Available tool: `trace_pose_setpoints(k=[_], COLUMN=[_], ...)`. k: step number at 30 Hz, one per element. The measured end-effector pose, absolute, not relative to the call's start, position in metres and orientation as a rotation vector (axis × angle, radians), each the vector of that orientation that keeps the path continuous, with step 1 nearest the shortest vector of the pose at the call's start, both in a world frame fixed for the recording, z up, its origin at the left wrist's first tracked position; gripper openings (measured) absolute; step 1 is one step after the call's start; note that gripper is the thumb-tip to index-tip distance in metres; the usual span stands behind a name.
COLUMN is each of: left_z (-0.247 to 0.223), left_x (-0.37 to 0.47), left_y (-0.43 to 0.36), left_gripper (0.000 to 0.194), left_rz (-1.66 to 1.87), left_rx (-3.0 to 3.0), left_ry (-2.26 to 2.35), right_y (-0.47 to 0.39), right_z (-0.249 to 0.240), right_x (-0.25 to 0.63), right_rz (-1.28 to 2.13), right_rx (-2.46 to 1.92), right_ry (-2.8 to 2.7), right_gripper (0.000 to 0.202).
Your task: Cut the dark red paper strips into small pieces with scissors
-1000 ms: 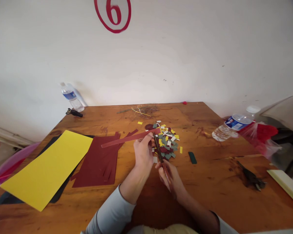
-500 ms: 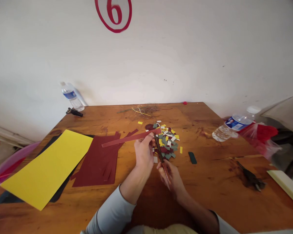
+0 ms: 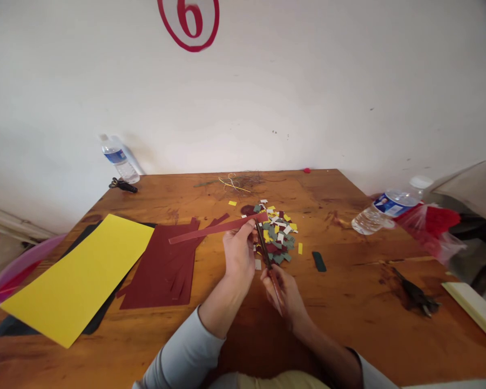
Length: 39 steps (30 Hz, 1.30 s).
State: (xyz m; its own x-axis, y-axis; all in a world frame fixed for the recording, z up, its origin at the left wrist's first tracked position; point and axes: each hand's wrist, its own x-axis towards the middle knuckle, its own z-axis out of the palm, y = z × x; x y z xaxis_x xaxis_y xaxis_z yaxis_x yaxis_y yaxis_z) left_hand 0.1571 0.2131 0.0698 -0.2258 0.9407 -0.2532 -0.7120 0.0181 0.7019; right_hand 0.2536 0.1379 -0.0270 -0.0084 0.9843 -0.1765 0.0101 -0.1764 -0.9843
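Note:
My left hand (image 3: 240, 246) pinches a dark red paper strip (image 3: 202, 231) near its right end. The strip points out to the left over the table. My right hand (image 3: 285, 294) is closed around a pair of scissors (image 3: 270, 265), whose blades reach up to the strip just right of my left fingertips. Whether the blades are parted is hard to see. Behind and beneath the blades lies a pile of small cut paper pieces (image 3: 281, 229) in green, yellow, white and dark red. Left of my hands are dark red sheets (image 3: 157, 270) with several cut strips (image 3: 180, 283) on top.
A yellow sheet (image 3: 83, 275) lies over black paper (image 3: 14, 327) at the left. Water bottles stand at the back left (image 3: 121, 162) and right (image 3: 383, 210). Black tools rest at the left (image 3: 123, 185) and right (image 3: 417, 294). A dark green piece (image 3: 319, 261) lies right of the pile.
Almost nothing differs. Both hands, the strip and the scissors keep the same places; the view has shifted very slightly.

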Motion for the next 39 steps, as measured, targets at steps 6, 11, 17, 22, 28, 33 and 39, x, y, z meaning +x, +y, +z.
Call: trace_pose_setpoints(k=[6,11,17,22,28,33,39], left_z=[0.0698,0.0696,0.0692,0.0722,0.0733,0.0724,0.0721], left_x=[0.1568,0.1560,0.1568,0.1579,0.1579,0.1584,0.1589], left_y=[0.2125,0.2126,0.2122,0.2122,0.2125,0.2123,0.2119], left_gripper=[0.030,0.028,0.026,0.025,0.027,0.025,0.025], left_rz=[1.579,1.574,1.577,1.569,1.562,1.571,1.581], left_rx=[0.344,0.351,0.335,0.309,0.315,0.296,0.295], left_ry=[0.866,0.868,0.870,0.884,0.900,0.895,0.887], right_y=[0.1396,0.1408,0.1375,0.1389,0.1400,0.1389,0.1375], right_z=[-0.0279,-0.0239,-0.0223,-0.0233,-0.0251,-0.0247,-0.0234], right_x=[0.2530,0.2519,0.2514,0.2511,0.2482,0.2493,0.2503], right_rz=[1.341,1.326,1.309,1.329,1.432,1.406,1.365], right_rx=[-1.340,-1.288,-1.213,-1.203,-1.195,-1.222,-1.260], right_ry=[-1.129,-1.145,-1.159,-1.144,-1.049,-1.090,-1.107], right_gripper=[0.042,0.043,0.038,0.045,0.051,0.048,0.046])
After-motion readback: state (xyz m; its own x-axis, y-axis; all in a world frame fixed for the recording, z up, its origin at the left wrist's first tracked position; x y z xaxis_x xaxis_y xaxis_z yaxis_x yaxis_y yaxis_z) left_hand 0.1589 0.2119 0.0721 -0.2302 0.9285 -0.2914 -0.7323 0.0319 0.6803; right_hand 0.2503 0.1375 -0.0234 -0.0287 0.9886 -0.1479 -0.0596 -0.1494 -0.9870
